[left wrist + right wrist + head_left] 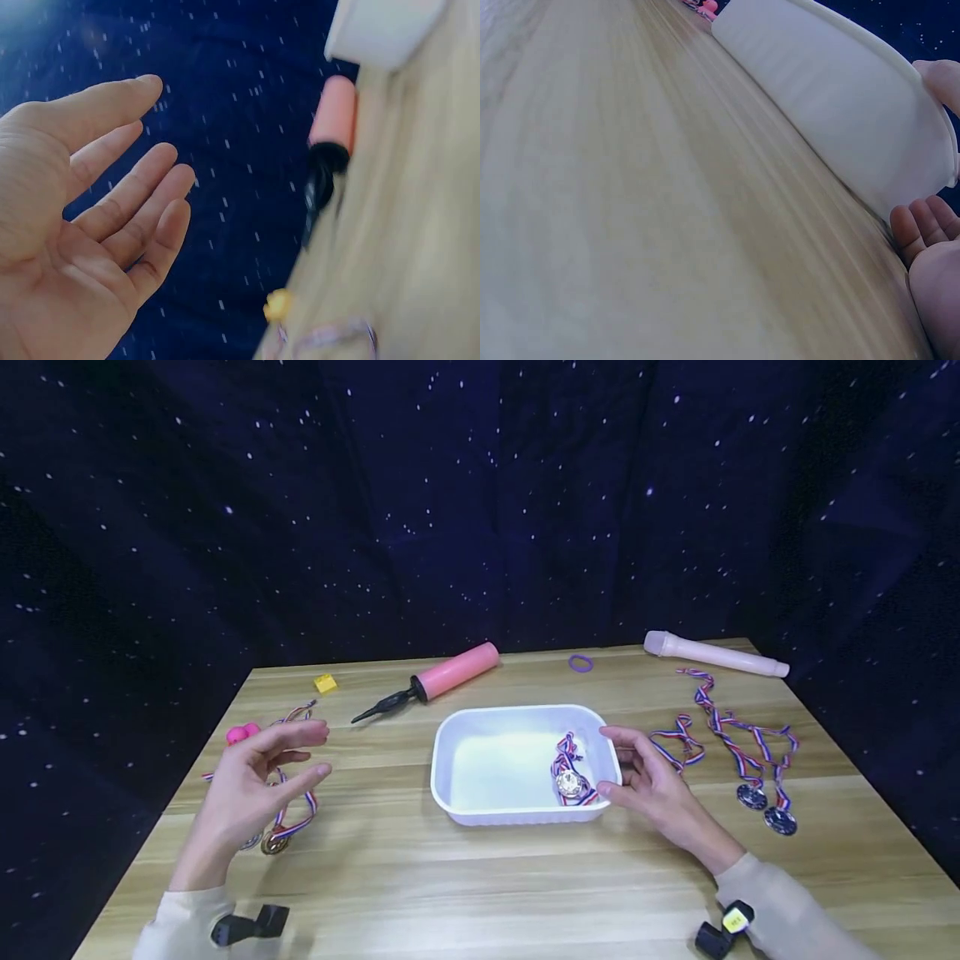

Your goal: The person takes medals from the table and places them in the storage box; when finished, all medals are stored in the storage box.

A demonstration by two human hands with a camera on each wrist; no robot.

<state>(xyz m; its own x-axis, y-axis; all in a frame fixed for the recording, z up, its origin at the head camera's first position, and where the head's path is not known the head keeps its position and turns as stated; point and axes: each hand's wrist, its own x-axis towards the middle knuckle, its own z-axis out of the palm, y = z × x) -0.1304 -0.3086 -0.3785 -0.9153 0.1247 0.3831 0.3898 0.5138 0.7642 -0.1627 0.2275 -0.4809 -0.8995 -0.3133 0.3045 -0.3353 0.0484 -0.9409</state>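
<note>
My right hand [652, 785] grips the right end of a white plastic tub [480, 814], thumb at the front corner and a finger at the rim farther back. In the right wrist view, other fingers [907, 234] lie low against the tub's outer wall. Inside the tub, toward its right end, a medal [570, 783] lies with its striped ribbon. My left hand [251, 777] is raised at the left, fingers and thumb apart and holding nothing. Behind it in the head view lie medals [275, 842] with red, white and blue ribbons and a pink duck [242, 733], partly hidden.
A pink hand pump [459, 672] with a black nozzle lies behind the tub. Near the back edge are a yellow block [325, 683], a purple ring [581, 663] and a pale pink toy microphone [716, 655]. Ribboned medals [780, 821] lie on the wooden table [420, 893] at right.
</note>
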